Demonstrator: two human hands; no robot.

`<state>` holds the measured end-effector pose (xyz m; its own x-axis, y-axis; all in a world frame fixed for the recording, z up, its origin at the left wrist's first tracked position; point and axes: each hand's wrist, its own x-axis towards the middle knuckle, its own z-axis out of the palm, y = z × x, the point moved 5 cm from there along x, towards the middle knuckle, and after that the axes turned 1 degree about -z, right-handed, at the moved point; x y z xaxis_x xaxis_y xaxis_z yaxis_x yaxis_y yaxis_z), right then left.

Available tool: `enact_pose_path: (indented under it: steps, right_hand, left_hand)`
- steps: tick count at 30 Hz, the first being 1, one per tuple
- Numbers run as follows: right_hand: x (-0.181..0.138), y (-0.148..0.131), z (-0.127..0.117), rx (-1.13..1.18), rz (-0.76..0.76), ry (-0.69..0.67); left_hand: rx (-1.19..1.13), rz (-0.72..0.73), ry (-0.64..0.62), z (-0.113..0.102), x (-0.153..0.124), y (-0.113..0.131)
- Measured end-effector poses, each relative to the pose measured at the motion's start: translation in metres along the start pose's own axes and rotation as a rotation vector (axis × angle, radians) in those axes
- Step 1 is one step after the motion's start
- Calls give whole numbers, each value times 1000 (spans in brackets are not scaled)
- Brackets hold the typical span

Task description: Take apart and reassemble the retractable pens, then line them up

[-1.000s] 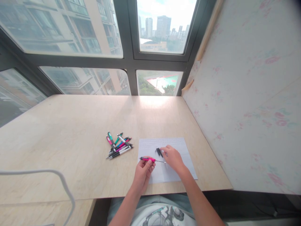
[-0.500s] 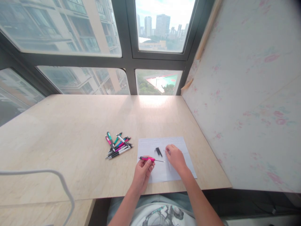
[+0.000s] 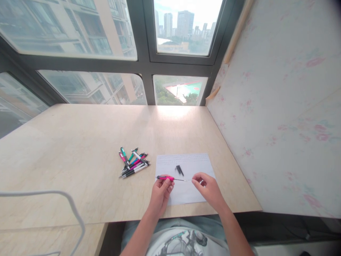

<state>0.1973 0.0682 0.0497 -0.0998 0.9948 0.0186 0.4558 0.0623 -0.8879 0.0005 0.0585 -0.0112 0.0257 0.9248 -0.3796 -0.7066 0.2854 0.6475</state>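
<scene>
My left hand [image 3: 160, 191] holds the pink upper barrel of a ballpoint pen [image 3: 165, 177] between thumb and fingers. From its front end a thin refill [image 3: 180, 180] sticks out bare, pointing right. My right hand [image 3: 207, 185] is pinched just beyond the refill's tip. A tiny, pale, spring-like piece [image 3: 189, 180] shows faintly at its fingertips, too small to make out fully. Beneath both hands lies a white sheet of paper [image 3: 190, 195] with faint writing along its top. Black pen parts [image 3: 179, 170] rest on the sheet above the hands.
Left of the paper, several pens [image 3: 134, 163] in pink, green, blue, purple and white lie in a loose pile on the light tabletop [image 3: 80, 142]. A white cable [image 3: 71, 204] curves across the lower left. Windows stand behind the table, and a flowered wall [image 3: 287, 124] rises at the right.
My right hand has moved right and slightly down, and its pinched fingertips are now in line with the refill's tip. The left hand keeps its hold on the pen.
</scene>
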Motion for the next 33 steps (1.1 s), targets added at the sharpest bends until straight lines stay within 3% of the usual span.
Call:
enact_pose_path:
  steps: [14,24,33]
  right_hand:
    - [-3,-11,9,9,-20,-6]
    - [-8,-9,-6,-27,5,22]
    - [-5,-16,10,-34,-33,0]
  left_hand:
    - [22,2,-10,1,0,0]
    - [24,6,-8,-1,1,-1]
    - [59,-1,-14,1,0,0]
